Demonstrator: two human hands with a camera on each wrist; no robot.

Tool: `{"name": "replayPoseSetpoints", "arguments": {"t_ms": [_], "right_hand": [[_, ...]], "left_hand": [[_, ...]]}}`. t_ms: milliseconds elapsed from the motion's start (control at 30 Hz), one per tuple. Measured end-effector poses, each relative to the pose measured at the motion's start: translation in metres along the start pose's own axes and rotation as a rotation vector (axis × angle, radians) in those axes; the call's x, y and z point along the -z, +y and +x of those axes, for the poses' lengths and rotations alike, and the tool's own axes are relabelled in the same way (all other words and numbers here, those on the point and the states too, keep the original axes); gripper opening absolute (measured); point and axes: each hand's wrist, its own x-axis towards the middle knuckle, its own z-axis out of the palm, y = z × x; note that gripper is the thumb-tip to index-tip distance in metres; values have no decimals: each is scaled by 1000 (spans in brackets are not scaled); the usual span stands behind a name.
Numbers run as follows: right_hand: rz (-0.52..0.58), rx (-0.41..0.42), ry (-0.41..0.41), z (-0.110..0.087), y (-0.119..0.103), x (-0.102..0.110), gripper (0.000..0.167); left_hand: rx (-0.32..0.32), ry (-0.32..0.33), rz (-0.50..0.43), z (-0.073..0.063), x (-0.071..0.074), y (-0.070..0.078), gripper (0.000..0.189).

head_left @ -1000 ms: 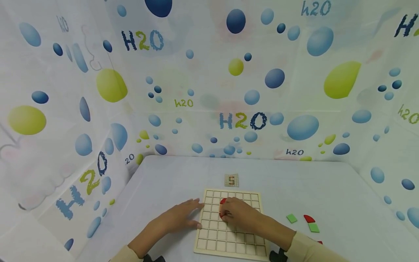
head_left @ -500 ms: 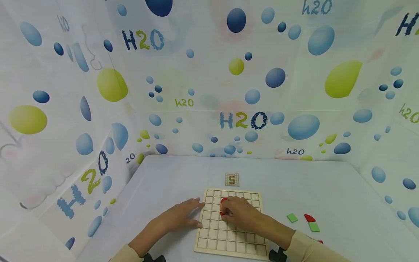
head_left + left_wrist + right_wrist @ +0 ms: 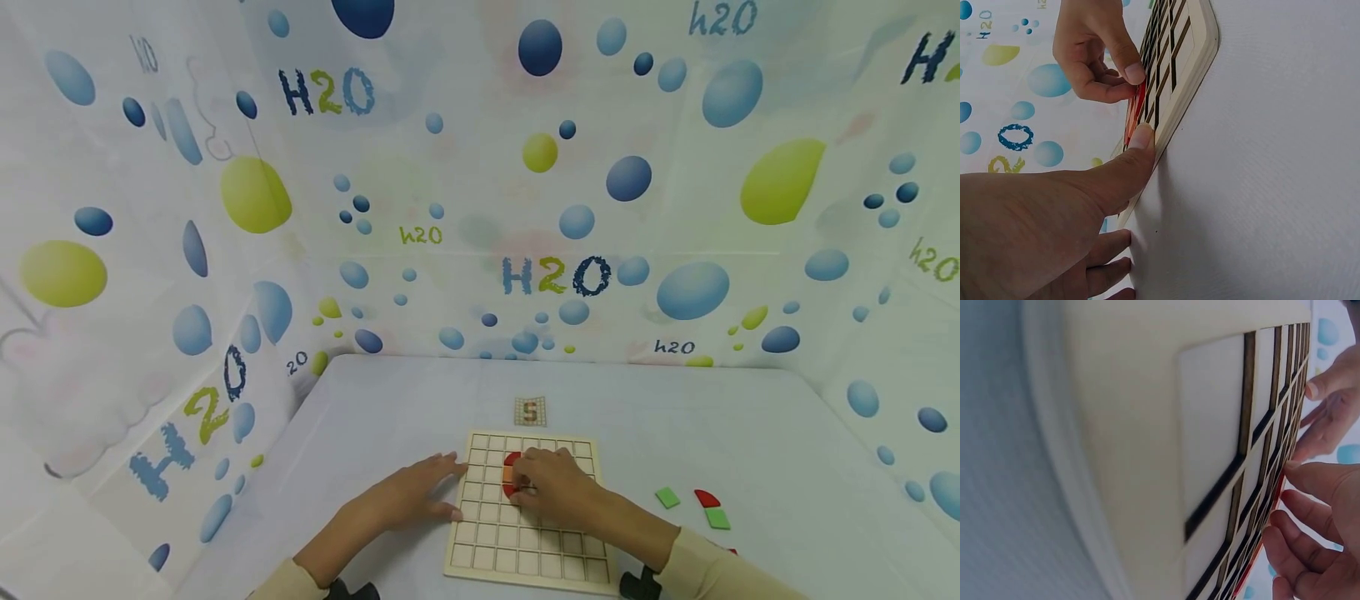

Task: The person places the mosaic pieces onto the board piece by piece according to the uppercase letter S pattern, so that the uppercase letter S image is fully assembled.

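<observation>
A pale wooden grid board [image 3: 480, 534] lies flat in front of me. On it, left of my right hand, an upper red piece [image 3: 512, 458], an orange piece [image 3: 507, 475] and a lower red quarter-circle piece [image 3: 509, 490] form a short column. My right hand [image 3: 557, 485] has curled fingers, with thumb and index finger pinching at the lower red piece; its right edge is hidden beneath them. My left hand [image 3: 408, 497] has its fingers spread along the board's left edge. In the left wrist view, the left thumb [image 3: 1129, 159] rests on the board's rim.
A small card [image 3: 530, 412] with an S-like pattern on a grid lies behind the board. To the right are a green square [image 3: 667, 497], a red quarter-circle [image 3: 707, 498] and another green square [image 3: 717, 518]. A red piece [image 3: 732, 551] is mostly hidden behind the right sleeve.
My right hand has shifted slightly to the right, so the orange piece and more of the lower red piece now show. My left hand and the board have stayed in place.
</observation>
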Motion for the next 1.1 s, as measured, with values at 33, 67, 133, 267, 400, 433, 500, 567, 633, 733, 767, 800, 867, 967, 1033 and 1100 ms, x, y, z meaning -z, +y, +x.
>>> {"name": "replayPoseSetpoints", "arguments": {"t_ms": [33,67,133,267,400,433,500,567,633,733,767,800,867,967,1033,1100], "right_hand": [[-1,1,5,0,1,0,16],[3,1,8,-1,2,-1,16],[15,0,16,-2,6,-1,15],[68,-25,26,-8,17,2,9],[157,-41,27,-18,30,10,6],[183,-46,27,-21,33,12,7],[219,-66,28,-29,41,15,11],[244,-107,29,-37,50,18,16],[265,-159,32,-48,60,23,21],[290,-221,55,-66,77,32,25],[295,-237,71,-73,83,35,27],[300,-251,87,-79,88,39,28],[307,-273,123,-91,100,45,31],[331,-350,148,-108,113,54,36],[358,-408,138,-118,120,58,39],[384,-442,110,-127,125,61,43]], "left_hand": [[1,0,-2,0,0,0,77],[2,0,-3,0,0,0,77],[4,-1,-5,1,0,1,77],[4,0,0,2,1,3,77],[13,2,2,2,1,1,78],[18,1,2,2,0,1,78],[23,-1,4,2,0,-1,79],[25,-2,6,2,-1,-2,79],[24,-3,10,2,-2,-2,79],[22,-4,12,3,-2,-2,80],[23,-5,10,3,-2,-2,80],[21,-5,9,3,-2,-2,80],[21,-7,8,4,-3,-2,80],[20,-8,8,4,-3,-3,80],[18,-8,11,4,-3,-3,80],[19,-9,8,4,-3,-3,80]]}}
